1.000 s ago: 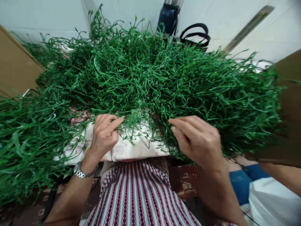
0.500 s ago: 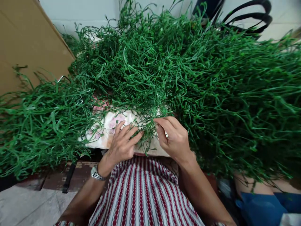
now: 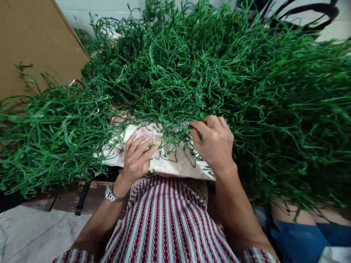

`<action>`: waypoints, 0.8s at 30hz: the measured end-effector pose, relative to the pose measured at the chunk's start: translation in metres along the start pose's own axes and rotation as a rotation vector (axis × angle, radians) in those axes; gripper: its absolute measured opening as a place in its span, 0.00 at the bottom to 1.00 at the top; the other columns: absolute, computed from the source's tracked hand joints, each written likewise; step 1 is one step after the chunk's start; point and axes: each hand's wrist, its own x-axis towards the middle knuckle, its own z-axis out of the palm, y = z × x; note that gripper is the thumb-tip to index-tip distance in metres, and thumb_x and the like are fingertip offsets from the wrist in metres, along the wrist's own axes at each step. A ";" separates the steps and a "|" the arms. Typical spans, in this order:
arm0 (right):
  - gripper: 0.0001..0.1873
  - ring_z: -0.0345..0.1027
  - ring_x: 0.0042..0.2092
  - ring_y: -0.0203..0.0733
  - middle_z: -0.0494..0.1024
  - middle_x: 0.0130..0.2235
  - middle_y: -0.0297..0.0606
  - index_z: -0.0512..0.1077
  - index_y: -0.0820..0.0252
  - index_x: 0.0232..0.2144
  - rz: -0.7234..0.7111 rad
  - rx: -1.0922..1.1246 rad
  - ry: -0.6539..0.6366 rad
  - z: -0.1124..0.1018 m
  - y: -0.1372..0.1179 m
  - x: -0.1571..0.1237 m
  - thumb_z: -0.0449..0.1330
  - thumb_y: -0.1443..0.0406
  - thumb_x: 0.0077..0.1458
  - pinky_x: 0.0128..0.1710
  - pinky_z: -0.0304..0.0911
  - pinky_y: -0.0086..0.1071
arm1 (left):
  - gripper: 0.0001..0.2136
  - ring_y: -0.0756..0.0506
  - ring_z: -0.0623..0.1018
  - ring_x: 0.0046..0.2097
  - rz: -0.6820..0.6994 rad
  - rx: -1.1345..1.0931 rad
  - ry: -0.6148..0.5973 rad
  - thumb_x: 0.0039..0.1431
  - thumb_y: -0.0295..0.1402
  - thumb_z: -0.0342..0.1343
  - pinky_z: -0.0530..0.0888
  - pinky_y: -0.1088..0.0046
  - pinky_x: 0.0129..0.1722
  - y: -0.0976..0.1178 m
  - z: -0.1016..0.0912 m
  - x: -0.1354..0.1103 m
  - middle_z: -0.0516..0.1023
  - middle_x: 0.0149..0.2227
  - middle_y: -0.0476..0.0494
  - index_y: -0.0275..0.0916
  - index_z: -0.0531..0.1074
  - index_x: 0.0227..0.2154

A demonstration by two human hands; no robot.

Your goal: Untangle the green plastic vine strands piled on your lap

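A big tangle of thin green stems (image 3: 181, 76) with small bud-like tips, plastic-looking, spreads before me. My left hand (image 3: 138, 155) lies on a white flowered cloth (image 3: 175, 166), fingers stretched out and holding nothing. To its right, my right hand (image 3: 212, 140) is closed in a pinch at the near edge of the tangle, thumb and forefinger on a thin green stem. Its other fingers are curled, and the fingertips are partly hidden among the stems. A few loose stems (image 3: 174, 137) lie on the cloth between my hands.
Another heap of green stems (image 3: 55, 142) lies at the left, beside a cardboard panel (image 3: 35, 40). Black straps (image 3: 309, 14) show at the back right. At the lower right are another person's legs in blue clothing (image 3: 301, 239). A white wall (image 3: 82, 11) stands behind.
My right hand has moved away from me and to the right, still pinching. My left hand has drawn slightly left, away from the loose stems. The camera view has shifted a little.
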 end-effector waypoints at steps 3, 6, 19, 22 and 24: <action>0.10 0.59 0.36 0.42 0.68 0.33 0.40 0.74 0.56 0.35 0.000 0.033 0.012 -0.003 0.000 0.003 0.52 0.64 0.57 0.36 0.57 0.36 | 0.18 0.46 0.75 0.46 -0.093 -0.087 0.035 0.55 0.21 0.47 0.67 0.52 0.54 -0.002 0.001 0.002 0.78 0.38 0.47 0.47 0.73 0.43; 0.09 0.60 0.37 0.43 0.68 0.33 0.40 0.74 0.56 0.36 -0.033 0.084 0.004 -0.006 -0.001 0.004 0.54 0.64 0.57 0.37 0.58 0.37 | 0.16 0.47 0.76 0.43 -0.189 -0.177 0.093 0.55 0.22 0.48 0.70 0.57 0.50 -0.007 0.000 0.009 0.78 0.36 0.47 0.46 0.75 0.40; 0.16 0.61 0.40 0.45 0.68 0.37 0.43 0.68 0.58 0.48 -0.062 0.118 -0.120 0.002 -0.004 -0.010 0.52 0.61 0.58 0.39 0.60 0.37 | 0.15 0.48 0.75 0.42 -0.306 -0.342 -0.047 0.56 0.23 0.47 0.72 0.68 0.45 -0.017 0.012 0.021 0.78 0.39 0.43 0.39 0.74 0.43; 0.15 0.61 0.40 0.46 0.68 0.38 0.44 0.68 0.58 0.47 -0.057 0.131 -0.023 -0.001 -0.006 -0.012 0.53 0.62 0.57 0.39 0.60 0.39 | 0.15 0.48 0.75 0.43 -0.308 -0.351 -0.050 0.57 0.23 0.47 0.72 0.68 0.46 -0.018 0.009 0.021 0.78 0.40 0.41 0.37 0.74 0.43; 0.12 0.61 0.41 0.45 0.69 0.38 0.44 0.70 0.59 0.43 -0.079 0.182 0.082 -0.006 -0.011 -0.017 0.54 0.64 0.57 0.40 0.59 0.39 | 0.14 0.48 0.75 0.43 -0.310 -0.352 -0.044 0.57 0.24 0.47 0.72 0.69 0.45 -0.018 0.006 0.022 0.78 0.39 0.42 0.37 0.74 0.42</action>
